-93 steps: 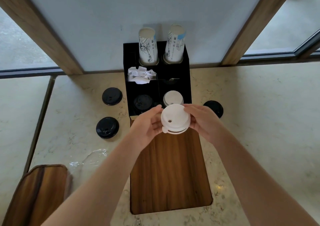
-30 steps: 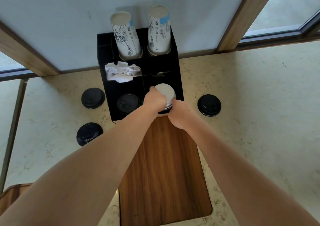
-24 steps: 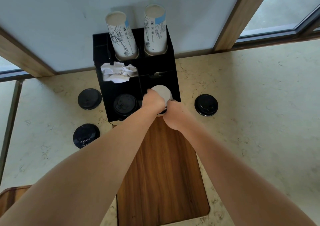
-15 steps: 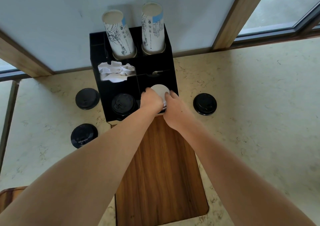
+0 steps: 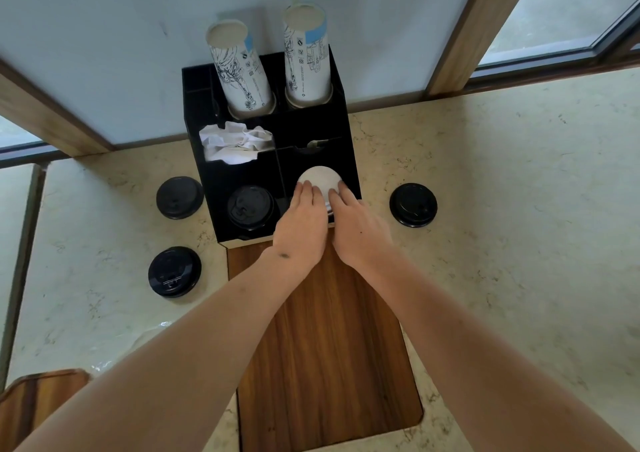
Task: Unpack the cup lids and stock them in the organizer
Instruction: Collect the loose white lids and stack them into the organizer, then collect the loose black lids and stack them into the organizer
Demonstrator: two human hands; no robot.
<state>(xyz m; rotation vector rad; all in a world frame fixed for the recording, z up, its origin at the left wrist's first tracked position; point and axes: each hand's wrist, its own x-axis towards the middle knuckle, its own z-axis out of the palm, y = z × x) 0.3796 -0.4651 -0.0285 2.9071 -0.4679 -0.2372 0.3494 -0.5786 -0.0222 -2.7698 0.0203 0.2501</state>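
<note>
A black organizer [image 5: 214, 181] stands against the wall. Its front right compartment holds a stack of white lids [image 5: 320, 181]. My left hand [image 5: 301, 223] and my right hand [image 5: 356, 226] lie side by side on the near part of that stack, fingers straight and pressing down on the top lid. The front left compartment holds black lids [image 5: 250, 207]. Three more black lids lie on the counter: two left of the organizer [image 5: 179, 197] [image 5: 174, 271] and one to its right [image 5: 413, 204].
Two stacks of paper cups [image 5: 239, 70] [image 5: 306, 53] stand in the organizer's back slots, with crumpled white napkins [image 5: 235, 141] in the middle left compartment. A wooden board [image 5: 329, 365] is set into the stone counter below my arms. Clear plastic wrap [image 5: 145, 339] lies at the left.
The stack of white lids I held over the board now sits in the front right compartment. Both hands have flattened on top of it.
</note>
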